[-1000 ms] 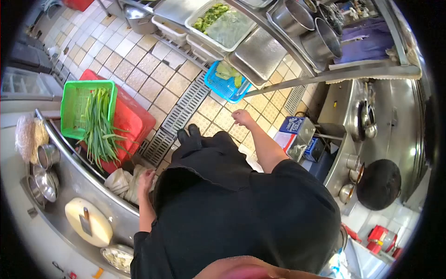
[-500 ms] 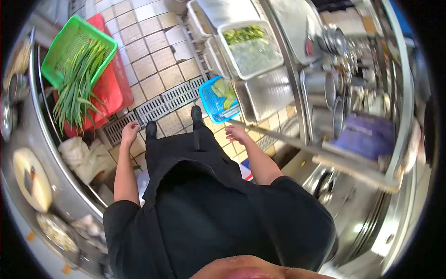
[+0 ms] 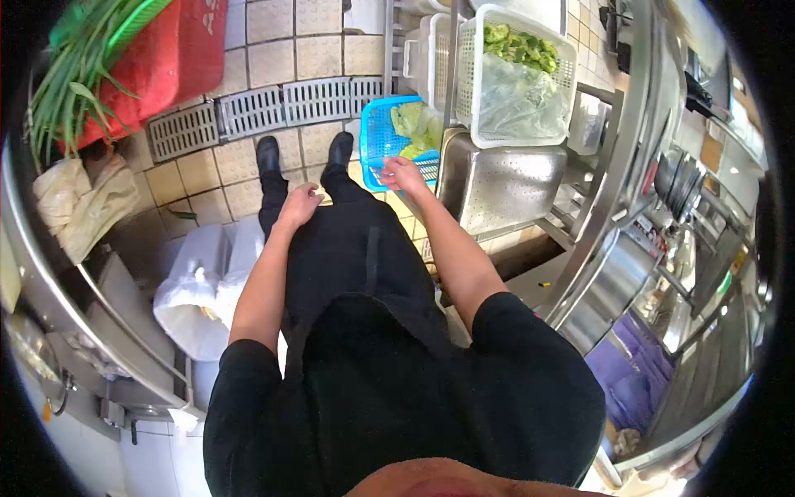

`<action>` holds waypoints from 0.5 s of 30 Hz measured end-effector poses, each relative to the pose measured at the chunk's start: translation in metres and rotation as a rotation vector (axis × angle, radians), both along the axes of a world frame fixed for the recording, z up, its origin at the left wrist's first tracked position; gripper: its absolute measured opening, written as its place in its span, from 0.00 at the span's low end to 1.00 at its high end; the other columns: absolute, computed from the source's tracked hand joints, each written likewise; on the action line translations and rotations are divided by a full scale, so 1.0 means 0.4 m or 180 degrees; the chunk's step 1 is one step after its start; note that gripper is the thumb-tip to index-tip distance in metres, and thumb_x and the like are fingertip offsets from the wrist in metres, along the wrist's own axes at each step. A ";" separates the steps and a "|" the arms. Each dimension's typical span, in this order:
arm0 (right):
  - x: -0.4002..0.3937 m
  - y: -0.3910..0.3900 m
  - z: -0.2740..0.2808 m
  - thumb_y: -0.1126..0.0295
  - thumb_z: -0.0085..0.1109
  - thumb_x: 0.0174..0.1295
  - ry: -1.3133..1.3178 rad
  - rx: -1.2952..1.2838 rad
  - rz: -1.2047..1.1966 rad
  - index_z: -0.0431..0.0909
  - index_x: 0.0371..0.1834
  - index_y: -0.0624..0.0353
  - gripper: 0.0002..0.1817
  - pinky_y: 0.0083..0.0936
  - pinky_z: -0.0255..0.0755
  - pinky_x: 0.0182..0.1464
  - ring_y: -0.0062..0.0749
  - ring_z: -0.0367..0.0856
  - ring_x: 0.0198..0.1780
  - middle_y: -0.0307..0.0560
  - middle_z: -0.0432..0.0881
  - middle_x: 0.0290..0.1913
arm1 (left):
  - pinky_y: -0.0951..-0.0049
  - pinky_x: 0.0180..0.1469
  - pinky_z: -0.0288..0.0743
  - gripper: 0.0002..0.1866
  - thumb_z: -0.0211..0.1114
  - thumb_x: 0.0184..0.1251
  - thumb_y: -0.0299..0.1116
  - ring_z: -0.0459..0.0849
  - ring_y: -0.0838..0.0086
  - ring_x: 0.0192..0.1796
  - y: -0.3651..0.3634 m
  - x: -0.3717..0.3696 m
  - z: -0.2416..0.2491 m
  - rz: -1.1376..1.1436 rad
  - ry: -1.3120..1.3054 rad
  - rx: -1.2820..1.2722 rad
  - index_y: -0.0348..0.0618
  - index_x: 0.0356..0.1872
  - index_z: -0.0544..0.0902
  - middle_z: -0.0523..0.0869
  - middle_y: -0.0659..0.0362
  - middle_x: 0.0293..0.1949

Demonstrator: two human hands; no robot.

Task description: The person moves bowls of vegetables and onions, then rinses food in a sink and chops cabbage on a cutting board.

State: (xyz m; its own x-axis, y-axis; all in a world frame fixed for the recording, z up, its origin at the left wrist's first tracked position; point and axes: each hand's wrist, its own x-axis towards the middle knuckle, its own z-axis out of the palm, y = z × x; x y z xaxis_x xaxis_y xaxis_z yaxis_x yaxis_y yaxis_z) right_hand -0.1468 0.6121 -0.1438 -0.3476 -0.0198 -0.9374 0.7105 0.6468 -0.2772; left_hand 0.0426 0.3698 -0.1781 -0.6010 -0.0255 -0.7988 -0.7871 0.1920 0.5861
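My left hand (image 3: 300, 205) hangs over the dark trousers, its fingers loosely bent and nothing visible in them. Just above the near rim of a blue basket (image 3: 374, 131) is my right hand (image 3: 402, 175), empty, its fingers a little apart; whether it touches the rim I cannot tell. Pale green leaves (image 3: 414, 126) lie in that basket. To its right, a white basket (image 3: 530, 139) holds cut green vegetables (image 3: 520, 48) and a clear plastic bag (image 3: 517, 93). A perforated metal tray (image 3: 501, 186) is below the white basket.
Long green stalks (image 3: 70, 79) hang over a red crate (image 3: 170, 58) at the upper left. A lined white bin (image 3: 195, 302) stands at the left. Metal shelving (image 3: 580, 240) with pots runs along the right. A floor drain (image 3: 248, 112) crosses ahead.
The view has turned and shifted, so the red crate sits further up and left and the bin has come into view. My right hand now appears over the blue basket's near rim.
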 end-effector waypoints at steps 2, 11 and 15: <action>-0.023 0.010 -0.063 0.48 0.54 0.73 -0.0071 -0.0068 -0.1132 0.72 0.62 0.61 0.28 0.34 0.80 0.41 0.38 0.85 0.44 0.54 0.82 0.52 | 0.63 0.56 0.78 0.24 0.67 0.64 0.41 0.86 0.57 0.51 0.050 -0.026 -0.047 0.0000 -0.0020 0.0215 0.38 0.57 0.82 0.88 0.46 0.46; -0.313 0.066 -0.464 0.47 0.51 0.74 0.1254 -0.0369 -0.4294 0.65 0.67 0.62 0.31 0.42 0.80 0.58 0.49 0.82 0.53 0.59 0.78 0.57 | 0.68 0.52 0.79 0.19 0.67 0.66 0.38 0.88 0.63 0.46 -0.077 0.085 -0.155 0.0661 -0.0125 -0.0120 0.38 0.53 0.84 0.89 0.49 0.42; -0.428 0.137 -0.547 0.59 0.46 0.75 0.1425 -0.0938 -0.5296 0.69 0.62 0.64 0.21 0.47 0.82 0.57 0.50 0.84 0.50 0.58 0.80 0.52 | 0.70 0.48 0.78 0.18 0.66 0.68 0.36 0.85 0.70 0.40 -0.178 0.158 -0.173 0.1179 -0.0287 -0.0300 0.33 0.51 0.83 0.88 0.53 0.38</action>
